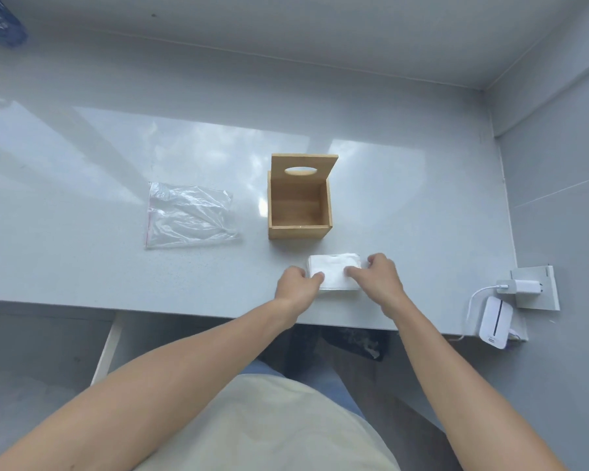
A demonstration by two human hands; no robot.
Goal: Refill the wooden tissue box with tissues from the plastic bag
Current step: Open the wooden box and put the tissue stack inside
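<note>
While the wooden tissue box (299,205) stands open on the glossy white countertop (82,158), its slotted lid (302,168) tipped up at the far side and its inside bare, a person presses both hands onto a white stack of tissues (333,271) lying just in front of it. The left hand (298,283) curls around the stack's left edge; the right hand (378,275) grips its right edge, fingers bent over the top. The clear plastic bag (189,215) lies flat to the box's left. A white charger (524,286) sits at the right edge.
</note>
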